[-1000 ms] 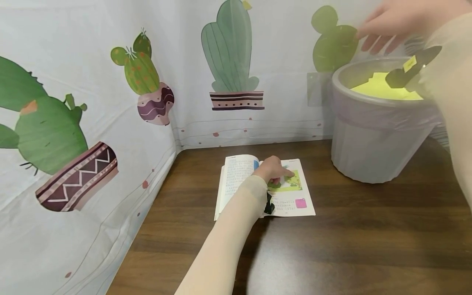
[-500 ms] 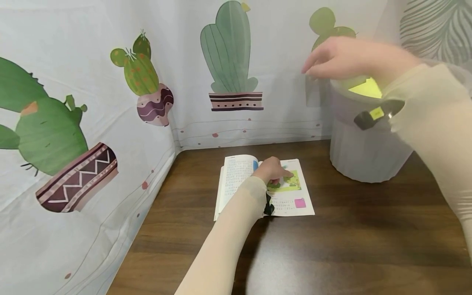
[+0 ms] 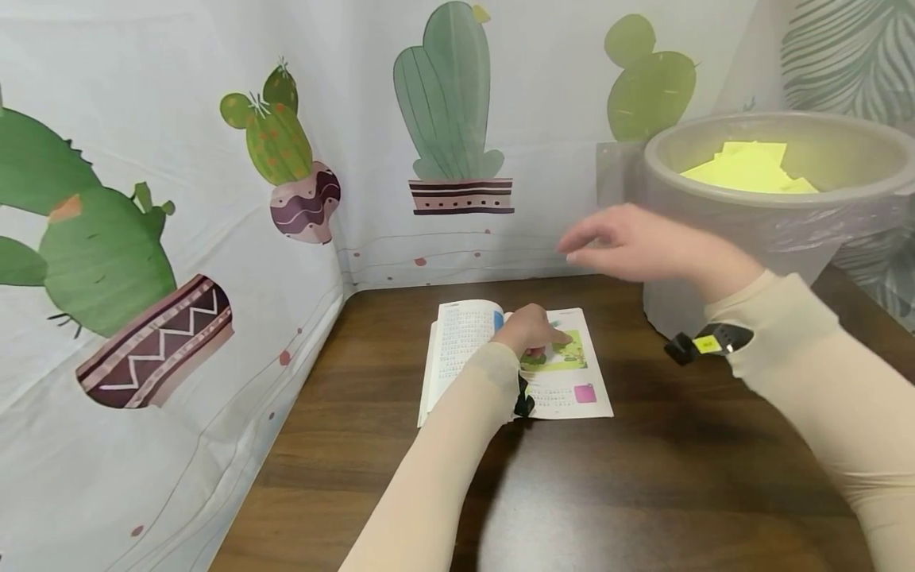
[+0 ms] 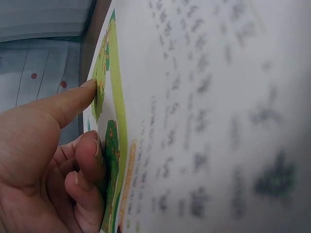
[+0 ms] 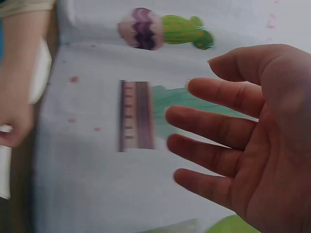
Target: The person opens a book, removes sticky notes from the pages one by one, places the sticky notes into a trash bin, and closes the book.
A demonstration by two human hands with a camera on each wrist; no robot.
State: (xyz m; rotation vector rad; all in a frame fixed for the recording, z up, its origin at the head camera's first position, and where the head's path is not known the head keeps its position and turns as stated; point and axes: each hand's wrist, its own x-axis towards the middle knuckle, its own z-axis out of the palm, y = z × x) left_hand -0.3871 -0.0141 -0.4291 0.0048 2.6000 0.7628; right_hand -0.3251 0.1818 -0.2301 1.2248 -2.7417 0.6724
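An open book (image 3: 546, 401) lies on the brown table, printed text on its left page and a green picture on its right page. My left hand (image 3: 527, 328) rests on the right page near the picture. In the left wrist view the thumb (image 4: 77, 104) stretches straight onto the picture, with the other fingers loosely bent against the page. To the right of the book, my right hand (image 3: 636, 242) is raised in the air in front of the bin. The right wrist view shows its fingers (image 5: 209, 127) spread and relaxed, with nothing in them.
A large grey bin (image 3: 743, 127) with a plastic liner stands at the back right, holding yellow paper sheets (image 3: 747, 168). Behind the table (image 3: 615, 492) hangs a white cloth (image 3: 543, 103) printed with cacti, which also covers the left side.
My right hand has come down and left, from over the bin to in front of it. Its fingers hold nothing throughout. The left hand and book stay put.
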